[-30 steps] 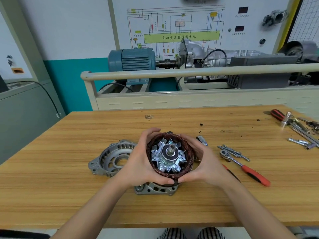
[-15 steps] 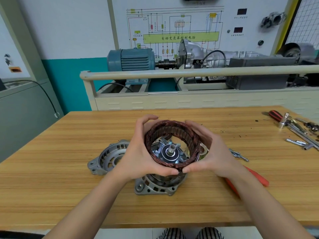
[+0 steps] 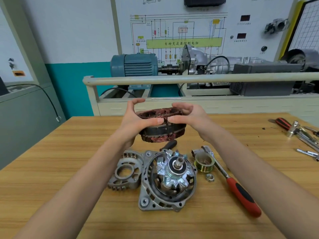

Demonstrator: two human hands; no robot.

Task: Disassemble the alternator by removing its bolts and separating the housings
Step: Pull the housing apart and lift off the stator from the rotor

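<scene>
Single head view (wide-angle), looking forward and down across wooden table (image 3: 51, 161), close range.

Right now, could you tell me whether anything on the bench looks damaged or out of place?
Nothing stands out: both hands hold the stator ring in the air; the rotor housing, pulley and nut lie separately on the table.
</scene>
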